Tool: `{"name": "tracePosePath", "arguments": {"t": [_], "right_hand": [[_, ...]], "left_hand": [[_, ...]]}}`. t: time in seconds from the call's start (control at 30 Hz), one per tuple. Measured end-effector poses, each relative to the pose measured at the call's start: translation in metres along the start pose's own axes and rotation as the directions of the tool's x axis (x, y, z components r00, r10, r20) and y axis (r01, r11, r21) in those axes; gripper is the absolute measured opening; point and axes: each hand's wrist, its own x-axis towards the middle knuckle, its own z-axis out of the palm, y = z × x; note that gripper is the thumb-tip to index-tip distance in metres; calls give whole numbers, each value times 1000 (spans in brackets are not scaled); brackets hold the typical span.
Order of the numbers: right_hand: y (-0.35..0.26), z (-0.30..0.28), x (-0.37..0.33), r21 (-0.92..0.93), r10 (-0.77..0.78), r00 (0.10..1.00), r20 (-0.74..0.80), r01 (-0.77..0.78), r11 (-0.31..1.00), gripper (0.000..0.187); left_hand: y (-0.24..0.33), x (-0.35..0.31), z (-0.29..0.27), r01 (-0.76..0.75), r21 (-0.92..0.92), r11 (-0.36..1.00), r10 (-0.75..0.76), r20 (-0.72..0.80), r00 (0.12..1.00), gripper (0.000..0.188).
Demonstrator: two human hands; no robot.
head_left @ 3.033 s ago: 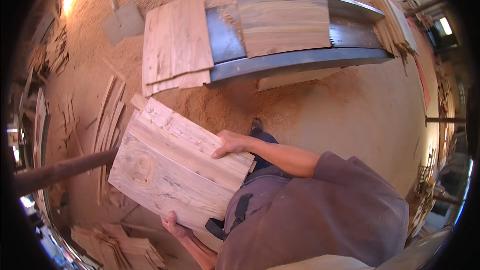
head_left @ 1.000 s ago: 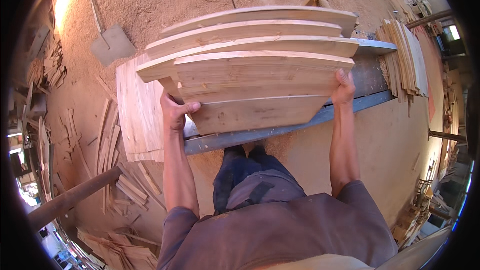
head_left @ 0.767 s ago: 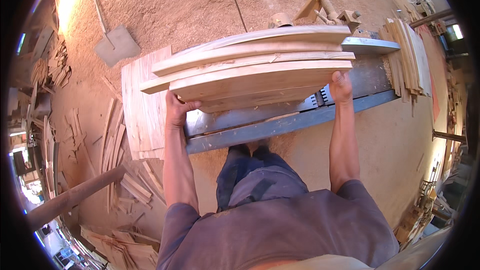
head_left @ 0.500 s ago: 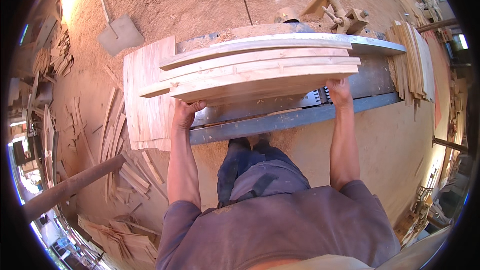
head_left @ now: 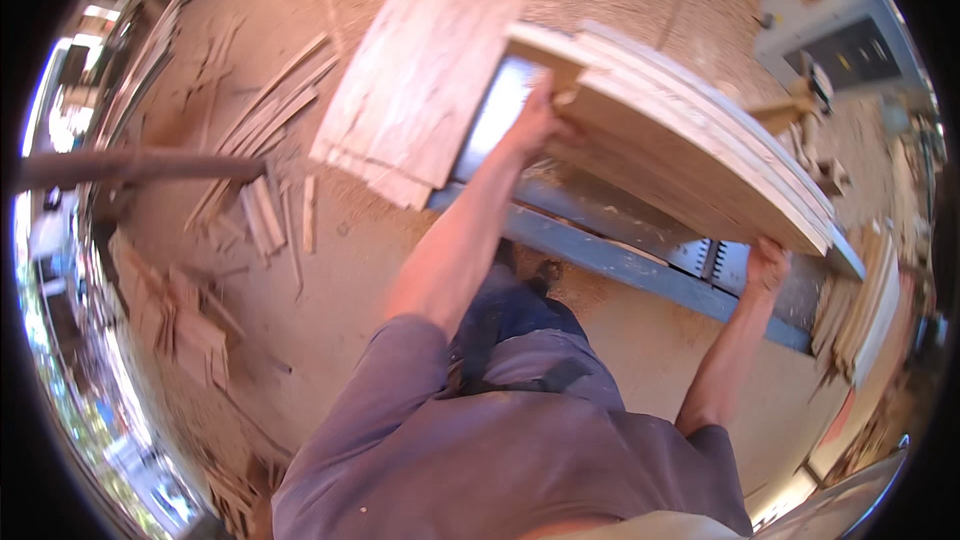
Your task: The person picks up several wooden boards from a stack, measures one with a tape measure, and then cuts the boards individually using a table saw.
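I hold a stack of pale wooden boards [head_left: 680,145] in both hands, raised over a blue-grey metal machine table [head_left: 640,250]. My left hand [head_left: 538,120] grips the stack's left end. My right hand [head_left: 768,268] grips its right end, near the table's front edge. The stack slants down from upper left to lower right. A second pile of flat boards [head_left: 415,90] lies on the left end of the table, just left of my left hand.
Sawdust covers the floor [head_left: 350,270]. Loose wood strips and offcuts [head_left: 265,210] lie scattered to the left, next to a dark pole [head_left: 130,168]. More stacked boards [head_left: 850,310] lean at the right. A machine [head_left: 830,30] stands at the upper right.
The view has swung left and tilted. The board stack, level over the table before, now slants and sits further right in the picture. Both hands keep their grip on its ends.
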Motion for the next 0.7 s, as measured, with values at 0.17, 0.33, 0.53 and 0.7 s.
{"name": "tracePosePath", "arguments": {"t": [0.17,0.33,0.53,0.7], "right_hand": [[-10,54,18,-139,-36,997,76,46,989,80],[-7,64,32,-252,-42,998,41,51,966,76],[1,92,17,-360,-103,994,-29,86,929,72],[39,103,-38,-614,-414,782,-466,51,788,53]], "left_hand": [[1,-5,-9,-159,220,963,171,-40,984,96],[-17,-95,-61,147,634,759,407,-639,652,75],[-45,-197,-179,97,95,991,66,-962,266,89],[-34,-190,-261,1,-357,934,-314,-823,474,66]]}}
